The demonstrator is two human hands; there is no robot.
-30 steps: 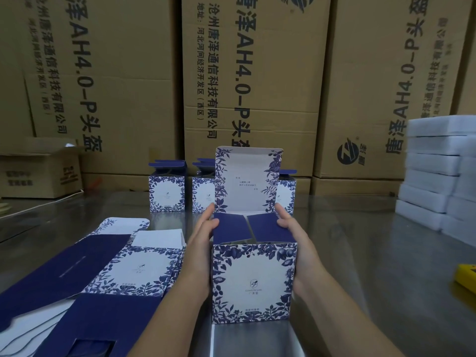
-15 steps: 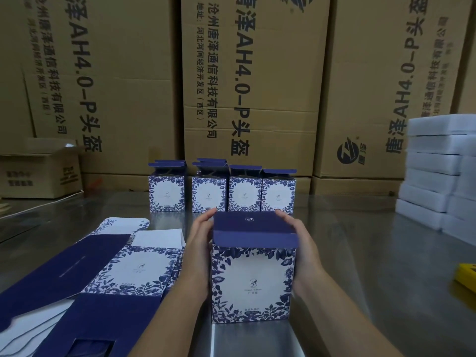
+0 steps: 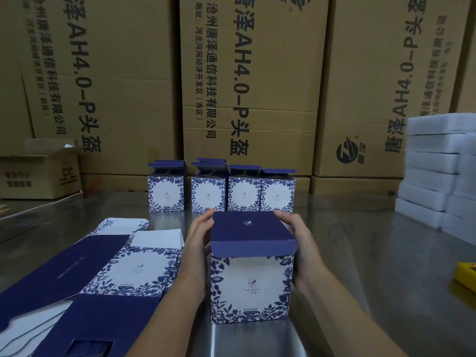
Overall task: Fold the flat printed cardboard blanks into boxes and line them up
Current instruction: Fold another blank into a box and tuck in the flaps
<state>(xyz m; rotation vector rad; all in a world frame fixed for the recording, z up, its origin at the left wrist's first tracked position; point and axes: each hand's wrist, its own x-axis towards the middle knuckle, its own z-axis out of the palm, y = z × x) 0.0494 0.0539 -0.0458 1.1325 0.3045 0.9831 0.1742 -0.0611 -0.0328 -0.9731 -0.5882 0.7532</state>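
A folded blue-and-white floral box [image 3: 251,287] stands upright on the steel table [image 3: 360,253] right in front of me. Its dark blue lid is folded down flat, with the front tuck flap hanging outside the front wall. My left hand [image 3: 198,243] presses on the box's left side and my right hand [image 3: 298,243] on its right side, fingers reaching the lid's back corners. Several finished boxes [image 3: 221,191] stand in a row at the back, lids half raised. Flat printed blanks [image 3: 116,274] lie stacked at my left.
Large brown shipping cartons [image 3: 252,86] form a wall behind the table. A small open carton [image 3: 38,173] sits at the far left. White foam blocks [image 3: 438,171] are stacked at the right. A yellow object [image 3: 467,276] lies at the right edge.
The lid stood upright a second ago, showing the two inner flaps; it has since been folded down over the top. Both hands have stayed on the box's sides.
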